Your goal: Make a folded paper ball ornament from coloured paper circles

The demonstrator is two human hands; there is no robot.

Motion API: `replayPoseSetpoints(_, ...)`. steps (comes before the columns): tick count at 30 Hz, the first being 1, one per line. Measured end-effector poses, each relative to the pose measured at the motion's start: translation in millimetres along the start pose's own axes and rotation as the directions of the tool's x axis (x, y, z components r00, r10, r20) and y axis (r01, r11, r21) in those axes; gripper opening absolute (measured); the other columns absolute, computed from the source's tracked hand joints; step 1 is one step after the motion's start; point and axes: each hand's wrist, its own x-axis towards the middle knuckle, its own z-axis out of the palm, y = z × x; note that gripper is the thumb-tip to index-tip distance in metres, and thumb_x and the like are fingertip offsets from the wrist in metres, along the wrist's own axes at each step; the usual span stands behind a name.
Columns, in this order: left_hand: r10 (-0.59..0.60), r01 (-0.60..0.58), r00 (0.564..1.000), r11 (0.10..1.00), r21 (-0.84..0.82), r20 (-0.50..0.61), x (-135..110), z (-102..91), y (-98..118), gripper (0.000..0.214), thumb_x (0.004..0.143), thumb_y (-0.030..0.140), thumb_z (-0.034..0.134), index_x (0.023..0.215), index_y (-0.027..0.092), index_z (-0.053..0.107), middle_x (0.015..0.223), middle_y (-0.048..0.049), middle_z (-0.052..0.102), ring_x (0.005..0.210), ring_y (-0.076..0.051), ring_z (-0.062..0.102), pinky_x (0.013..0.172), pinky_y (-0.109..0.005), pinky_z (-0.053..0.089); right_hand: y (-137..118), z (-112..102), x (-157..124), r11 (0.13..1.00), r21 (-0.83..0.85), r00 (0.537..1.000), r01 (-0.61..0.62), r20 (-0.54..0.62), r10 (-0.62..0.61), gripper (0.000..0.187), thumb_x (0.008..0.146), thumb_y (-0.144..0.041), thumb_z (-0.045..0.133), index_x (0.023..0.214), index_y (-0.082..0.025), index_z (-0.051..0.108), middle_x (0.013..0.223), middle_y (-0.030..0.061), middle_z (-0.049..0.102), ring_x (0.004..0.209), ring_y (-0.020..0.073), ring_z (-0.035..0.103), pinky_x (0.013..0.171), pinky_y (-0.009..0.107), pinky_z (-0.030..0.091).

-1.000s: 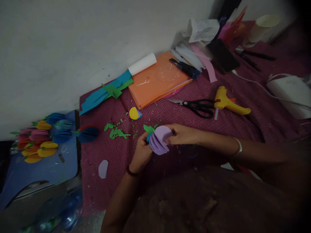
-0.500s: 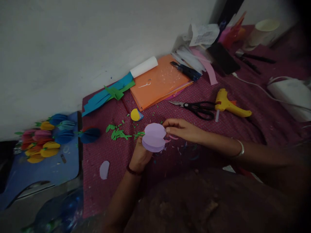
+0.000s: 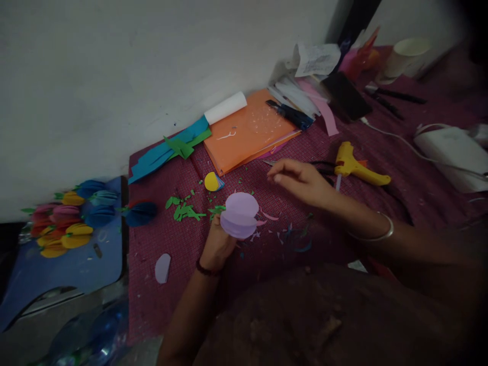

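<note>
My left hand grips folded lilac paper circles from below; its fingertips are mostly behind the paper. Up and to the right of the paper is my right hand, its fingers loosely bent with a gap at the thumb and nothing visible in them. It covers most of the black-handled scissors lying on the cloth. A yellow glue gun rests just right of the scissors. Left of my left hand lie a half-round lilac paper piece and green paper scraps. Beyond it is a small stack of round papers.
Orange sheets bear a utility knife near the wall. Finished paper balls sit on a blue board at left. A phone, a white cup and a white box with a cable stand at right.
My right hand has let go of the lilac paper's edge and moved up and right over the scissors. The left hand stays nearly in place with the paper.
</note>
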Motion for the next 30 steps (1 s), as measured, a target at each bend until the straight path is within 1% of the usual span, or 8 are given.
replayPoseSetpoints(2, -0.007, 0.008, 1.0, 0.998, -0.059, 0.021, 1, 1.4, 7, 0.034, 0.057, 0.032, 0.086, 0.084, 0.019, 0.069, 0.086, -0.0024, 0.074, 0.086, -0.017, 0.069, 0.076, -0.025, 0.056, 8, -11, 3, 0.999, -0.034, 0.999, -0.009, -0.053, 0.007, 0.019, 0.087, -0.035, 0.053, 0.09, -0.017, 0.059, 0.087, 0.0048, 0.062, 0.081, 0.0163, 0.056, 0.075, 0.029, 0.044)
replayPoseSetpoints(8, -0.118, 0.121, 0.992, 0.984, -0.127, 0.035, 2, 8.7, 27, 0.022, 0.062, 0.019, 0.082, 0.076, 0.019, 0.065, 0.072, 0.0036, 0.068, 0.064, -0.008, 0.063, 0.066, -0.02, 0.054, 39, -20, 4, 0.952, -0.306, 0.995, 0.022, 0.095, 0.008, 0.018, 0.086, -0.029, 0.05, 0.09, -0.015, 0.061, 0.082, 0.004, 0.063, 0.074, 0.0158, 0.057, 0.07, 0.028, 0.042)
replayPoseSetpoints(13, 0.108, -0.124, 0.991, 0.957, 0.261, 0.074, 32, 27.0, 26, 0.019, 0.066, 0.029, 0.076, 0.069, 0.018, 0.061, 0.07, 0.0022, 0.064, 0.068, -0.009, 0.058, 0.07, -0.023, 0.05, 46, -20, 5, 0.816, -0.561, 0.976, 0.138, 0.218, -0.015, 0.021, 0.086, -0.025, 0.047, 0.095, -0.015, 0.063, 0.092, 0.0085, 0.067, 0.083, 0.0195, 0.06, 0.075, 0.03, 0.041)
replayPoseSetpoints(15, 0.307, -0.302, 0.946, 0.717, 0.628, 0.104, 54, 33.4, 23, 0.021, 0.073, 0.032, 0.066, 0.063, 0.017, 0.058, 0.062, 0.0033, 0.058, 0.064, -0.009, 0.052, 0.065, -0.021, 0.045, 43, -20, 4, 0.766, -0.619, 0.963, 0.173, 0.268, 0.0, 0.021, 0.087, -0.025, 0.047, 0.095, -0.015, 0.064, 0.095, 0.0092, 0.067, 0.084, 0.0201, 0.06, 0.074, 0.029, 0.04)
replayPoseSetpoints(16, 0.347, -0.325, 0.925, 0.508, 0.798, 0.156, 65, 35.8, 22, 0.024, 0.075, 0.033, 0.062, 0.059, 0.016, 0.055, 0.058, 0.0047, 0.052, 0.06, -0.008, 0.047, 0.061, -0.021, 0.042, 42, -20, 4, 0.749, -0.638, 0.961, 0.179, 0.278, 0.007, 0.021, 0.087, -0.024, 0.046, 0.094, -0.015, 0.064, 0.096, 0.0094, 0.067, 0.084, 0.0202, 0.061, 0.073, 0.029, 0.04)
replayPoseSetpoints(17, 0.346, -0.321, 0.922, 0.426, 0.846, 0.176, 76, 37.6, 21, 0.026, 0.074, 0.03, 0.062, 0.055, 0.016, 0.052, 0.054, 0.0057, 0.047, 0.057, -0.008, 0.042, 0.057, -0.02, 0.038, 40, -19, 4, 0.735, -0.654, 0.96, 0.18, 0.279, 0.013, 0.021, 0.087, -0.024, 0.046, 0.094, -0.015, 0.064, 0.096, 0.0096, 0.068, 0.084, 0.0201, 0.061, 0.073, 0.029, 0.039)
replayPoseSetpoints(22, 0.254, -0.303, 0.932, 0.148, 0.941, 0.26, 107, 43.6, 30, 0.026, 0.069, 0.022, 0.06, 0.048, 0.016, 0.046, 0.05, 0.0068, 0.034, 0.055, -0.008, 0.032, 0.053, -0.022, 0.026, 37, -19, 5, 0.712, -0.68, 0.958, 0.176, 0.284, 0.034, 0.024, 0.086, -0.021, 0.045, 0.092, -0.013, 0.067, 0.093, 0.0111, 0.069, 0.079, 0.0194, 0.061, 0.069, 0.029, 0.037)
replayPoseSetpoints(30, 0.025, -0.337, 0.937, -0.207, 0.918, 0.35, 101, 61.4, 57, 0.026, 0.066, 0.029, 0.063, 0.049, 0.016, 0.048, 0.046, 0.0064, 0.034, 0.051, -0.009, 0.032, 0.052, -0.025, 0.02, 44, -20, 7, 0.714, -0.671, 0.96, 0.2, 0.279, -0.007, 0.026, 0.087, -0.021, 0.044, 0.094, -0.013, 0.068, 0.088, 0.0111, 0.071, 0.073, 0.0196, 0.061, 0.063, 0.03, 0.035)
